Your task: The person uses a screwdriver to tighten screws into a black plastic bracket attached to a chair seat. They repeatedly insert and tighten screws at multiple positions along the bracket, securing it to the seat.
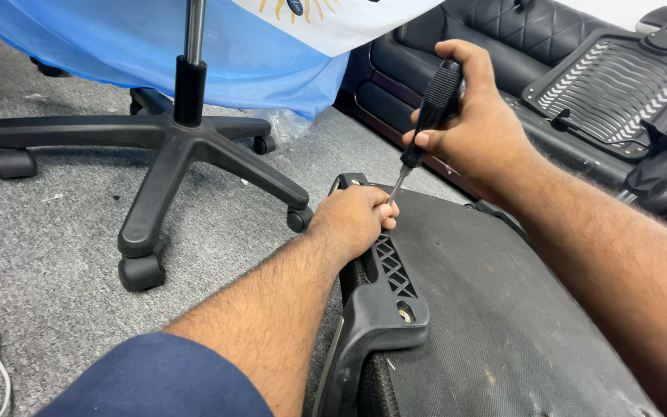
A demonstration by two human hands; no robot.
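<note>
A right hand (482,123) is clamped around the black handle of a screwdriver (426,120), its tip angled down to the far end of a black plastic bracket (384,297) on an upturned chair seat (496,316) at near right. The left hand (353,220) is closed over the bracket's far end, fingers pinched beside the tip. On the grey carpet (55,232) to the left stands a five-star wheeled chair base (171,147); a black backrest (611,85) lies at far right.
</note>
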